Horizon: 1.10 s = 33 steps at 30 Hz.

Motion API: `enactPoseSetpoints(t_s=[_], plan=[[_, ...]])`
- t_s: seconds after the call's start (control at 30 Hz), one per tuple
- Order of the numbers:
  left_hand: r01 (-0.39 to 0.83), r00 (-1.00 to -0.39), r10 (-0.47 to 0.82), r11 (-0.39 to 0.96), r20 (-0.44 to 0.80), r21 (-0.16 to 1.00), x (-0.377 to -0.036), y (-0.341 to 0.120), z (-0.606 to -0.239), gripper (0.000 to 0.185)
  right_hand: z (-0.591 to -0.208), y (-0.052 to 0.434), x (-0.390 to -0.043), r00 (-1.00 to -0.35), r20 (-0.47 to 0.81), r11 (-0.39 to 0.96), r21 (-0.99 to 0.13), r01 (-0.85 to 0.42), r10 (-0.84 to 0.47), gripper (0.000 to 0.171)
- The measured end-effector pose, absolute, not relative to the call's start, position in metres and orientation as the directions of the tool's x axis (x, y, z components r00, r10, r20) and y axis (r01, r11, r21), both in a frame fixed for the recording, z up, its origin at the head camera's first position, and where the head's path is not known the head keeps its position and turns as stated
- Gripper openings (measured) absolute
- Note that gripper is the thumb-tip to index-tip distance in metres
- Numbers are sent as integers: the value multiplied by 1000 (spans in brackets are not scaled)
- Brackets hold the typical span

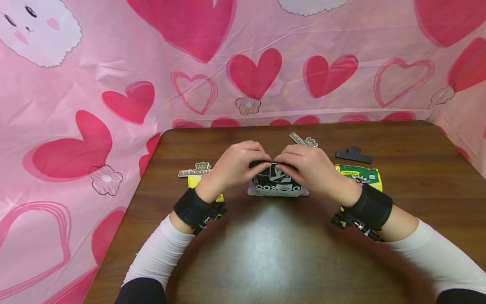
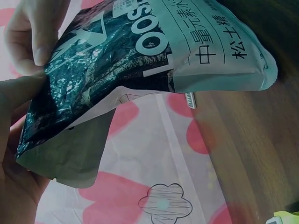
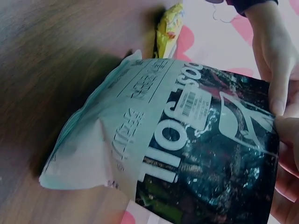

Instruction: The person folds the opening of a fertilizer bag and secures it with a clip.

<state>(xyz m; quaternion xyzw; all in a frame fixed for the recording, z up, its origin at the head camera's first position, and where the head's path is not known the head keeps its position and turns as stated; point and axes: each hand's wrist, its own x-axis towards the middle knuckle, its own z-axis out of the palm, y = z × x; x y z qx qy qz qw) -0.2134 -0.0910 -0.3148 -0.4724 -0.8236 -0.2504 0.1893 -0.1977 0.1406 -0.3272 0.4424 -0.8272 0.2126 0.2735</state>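
Observation:
A black-and-white bag of soil stands on the table before me, its printed front facing me. My left hand pinches the left part of its top edge between thumb and fingers. On the right part, my right hand pinches the same edge, the fingertips of both hands close together at the middle. In the left wrist view a plain grey-green flap of the bag hangs behind the printed front. A barcode label shows on the front in the right wrist view.
Left of the bag lies a yellow packet, partly behind my arm, with a keyboard-patterned clip at its top. A similar clip lies behind my right hand. Farther right are a black clip and a green-and-yellow packet.

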Motion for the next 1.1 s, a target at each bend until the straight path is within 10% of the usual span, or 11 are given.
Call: enactPoseSetpoints(t_s=[1.1], plan=[[886, -463, 707, 388, 534, 254, -213, -93, -313, 9, -327, 141, -197, -545, 630, 494, -279, -823, -553, 10]])
